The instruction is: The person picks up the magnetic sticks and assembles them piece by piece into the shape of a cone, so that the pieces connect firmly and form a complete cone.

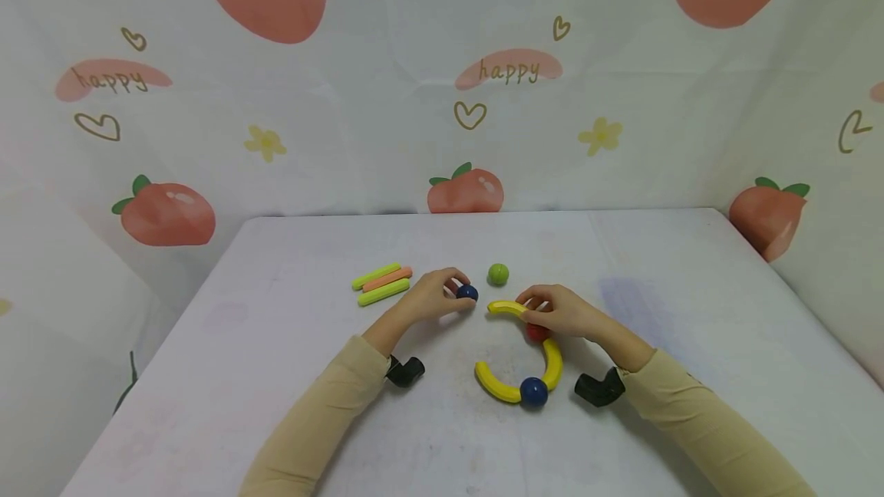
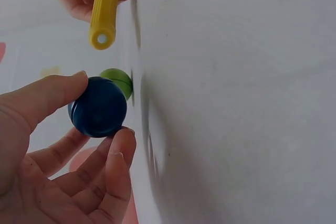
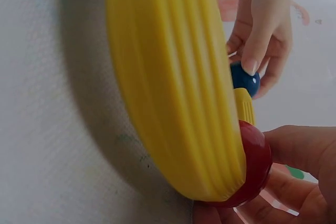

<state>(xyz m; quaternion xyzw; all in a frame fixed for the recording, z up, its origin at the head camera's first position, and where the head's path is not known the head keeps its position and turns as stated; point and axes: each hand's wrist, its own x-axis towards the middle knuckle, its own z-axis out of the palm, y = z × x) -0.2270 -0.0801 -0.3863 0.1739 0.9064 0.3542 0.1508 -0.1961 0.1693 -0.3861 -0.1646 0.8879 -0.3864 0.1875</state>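
Left grip (image 1: 433, 297) pinches one of two blue balls (image 1: 469, 294); right grip (image 1: 565, 311) pinches the lone red ball (image 1: 536, 333), partly hidden, near three yellow arcs (image 1: 554, 365).

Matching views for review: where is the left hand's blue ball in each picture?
Head: blue ball, below and slightly right of centre.
Left wrist: blue ball, left of centre, about halfway up.
Right wrist: blue ball, right of centre, slightly above middle.
Shared landmark: the right hand, visible in all three.
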